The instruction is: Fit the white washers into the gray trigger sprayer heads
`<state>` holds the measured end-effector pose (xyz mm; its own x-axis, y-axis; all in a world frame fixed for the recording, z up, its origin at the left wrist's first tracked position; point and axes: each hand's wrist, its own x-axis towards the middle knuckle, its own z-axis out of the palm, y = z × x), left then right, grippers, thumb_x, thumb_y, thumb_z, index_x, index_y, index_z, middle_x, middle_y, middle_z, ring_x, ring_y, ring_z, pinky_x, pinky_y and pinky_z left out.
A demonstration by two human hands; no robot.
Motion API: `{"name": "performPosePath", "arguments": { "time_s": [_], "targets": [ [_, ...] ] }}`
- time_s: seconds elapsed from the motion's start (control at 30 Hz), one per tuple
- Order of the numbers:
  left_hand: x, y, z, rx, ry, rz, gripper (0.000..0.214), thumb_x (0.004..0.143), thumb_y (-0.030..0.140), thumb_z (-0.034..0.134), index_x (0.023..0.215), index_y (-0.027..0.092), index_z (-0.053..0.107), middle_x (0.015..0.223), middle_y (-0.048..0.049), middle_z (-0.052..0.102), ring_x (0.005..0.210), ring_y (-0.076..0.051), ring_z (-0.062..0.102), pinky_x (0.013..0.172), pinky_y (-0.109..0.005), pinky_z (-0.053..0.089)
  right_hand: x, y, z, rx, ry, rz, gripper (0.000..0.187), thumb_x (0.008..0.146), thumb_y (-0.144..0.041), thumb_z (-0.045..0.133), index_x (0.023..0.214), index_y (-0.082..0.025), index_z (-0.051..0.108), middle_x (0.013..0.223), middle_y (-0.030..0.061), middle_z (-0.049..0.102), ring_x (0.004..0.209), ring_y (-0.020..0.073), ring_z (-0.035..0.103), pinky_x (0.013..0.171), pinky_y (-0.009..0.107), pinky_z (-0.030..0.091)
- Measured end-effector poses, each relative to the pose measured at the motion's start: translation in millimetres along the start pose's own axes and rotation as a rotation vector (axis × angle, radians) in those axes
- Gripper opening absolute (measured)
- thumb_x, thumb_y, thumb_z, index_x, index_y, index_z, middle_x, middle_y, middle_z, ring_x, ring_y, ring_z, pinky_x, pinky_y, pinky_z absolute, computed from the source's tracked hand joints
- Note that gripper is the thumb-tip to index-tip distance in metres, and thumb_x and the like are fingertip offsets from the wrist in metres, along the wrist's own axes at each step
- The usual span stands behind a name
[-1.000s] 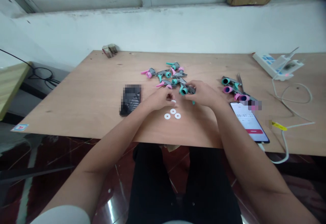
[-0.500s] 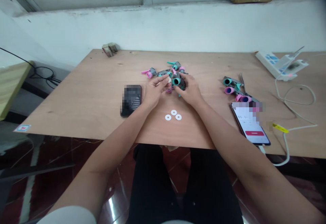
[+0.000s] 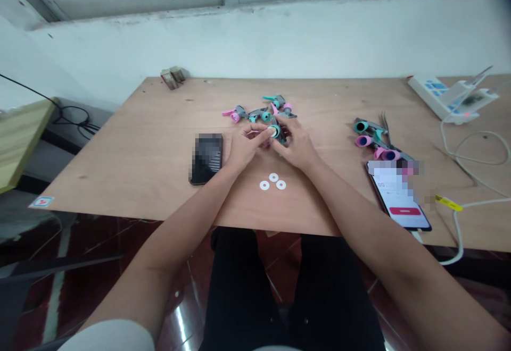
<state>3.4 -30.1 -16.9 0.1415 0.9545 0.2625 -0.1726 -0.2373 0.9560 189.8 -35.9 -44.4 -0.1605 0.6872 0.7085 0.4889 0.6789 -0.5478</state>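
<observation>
L hand (image 3: pixel 248 149) is pinched closed, fingertips (image 3: pixel 265 133) gripping a white washer (image 3: pixel 273 132) against the teal ring of a gray plastic part (image 3: pixel 280 135). R hand (image 3: pixel 298 148) is curled around that part, holding it just above the table (image 3: pixel 120 181), roughly mid-table. The two hands are touching the same piece.

Just below the hands, toward the front edge, lie 3 more washers (image 3: pixel 273 177), close together, so 4 washers in all. Just behind the hands is a loose pile of gray, teal and pink parts (image 3: pixel 259 113), approx 4 showing; they overlap, so no exact count. Toward the R end are 3 ring-ended parts (image 3: pixel 371 139), side by side.

Also 2 phones: a dark one (image 3: pixel 206 158) just L of L hand, a lit one (image 3: pixel 399 197) near the front R corner. Power strip (image 3: pixel 441 101) at far R corner.

Vs 0.5 s ago: washer was in L fingers beside the ring, now up against it. The 3 on the table haven't moved.
</observation>
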Motion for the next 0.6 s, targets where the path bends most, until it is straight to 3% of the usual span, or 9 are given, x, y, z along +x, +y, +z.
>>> {"name": "performPosePath", "arguments": {
  "time_s": [0.2, 0.33, 0.47, 0.6],
  "targets": [
    [-0.4, -3.0, 1.1, 0.039, -0.071, -0.002, 0.052, 0.075, 0.056, 0.097, 0.100, 0.020, 0.071, 0.082, 0.0011, 0.072, 0.066, -0.010, 0.067, 0.061, -0.023, 0.056, 0.2, -4.8, 0.5, -0.003, 0.029, -0.030, 0.054, 0.094, -0.040, 0.069, 0.146, -0.026, 0.065, 0.141, 0.0137, 0.074, 0.131, 0.0343, 0.070, 0.114, 0.056, 0.058],
    [-1.9, 0.9, -0.4, 0.043, -0.099, -0.022, 0.049, 0.084, 0.060, 0.089, 0.105, 0.019, 0.073, 0.091, -0.0033, 0.077, 0.071, -0.012, 0.071, 0.065, -0.025, 0.061, 1.0, -6.2, 0.7, 0.050, 0.036, 0.034, 0.054, 0.095, -0.047, 0.069, 0.146, -0.028, 0.065, 0.141, 0.0127, 0.074, 0.126, 0.0331, 0.072, 0.108, 0.054, 0.062],
    [-5.0, 4.6, -3.6, 0.187, -0.016, 0.191, 0.037, 0.090, 0.054, 0.085, 0.101, 0.020, 0.076, 0.090, -0.0032, 0.076, 0.069, -0.011, 0.069, 0.062, -0.023, 0.056, 1.9, -5.3, 0.4, 0.070, 0.033, 0.091, 0.057, 0.095, -0.054, 0.069, 0.146, -0.029, 0.064, 0.142, 0.0123, 0.073, 0.124, 0.0331, 0.072, 0.105, 0.054, 0.063],
    [-5.9, 1.5, -6.8, 0.413, -0.016, 0.381, 0.020, 0.092, 0.041, 0.084, 0.093, 0.021, 0.083, 0.084, -0.0034, 0.076, 0.069, -0.011, 0.064, 0.063, -0.024, 0.051, 1.9, -2.3, 0.6, 0.042, 0.041, 0.103, 0.058, 0.092, -0.052, 0.072, 0.145, -0.029, 0.067, 0.139, 0.0121, 0.074, 0.122, 0.0341, 0.072, 0.103, 0.054, 0.064]
  ]
}}
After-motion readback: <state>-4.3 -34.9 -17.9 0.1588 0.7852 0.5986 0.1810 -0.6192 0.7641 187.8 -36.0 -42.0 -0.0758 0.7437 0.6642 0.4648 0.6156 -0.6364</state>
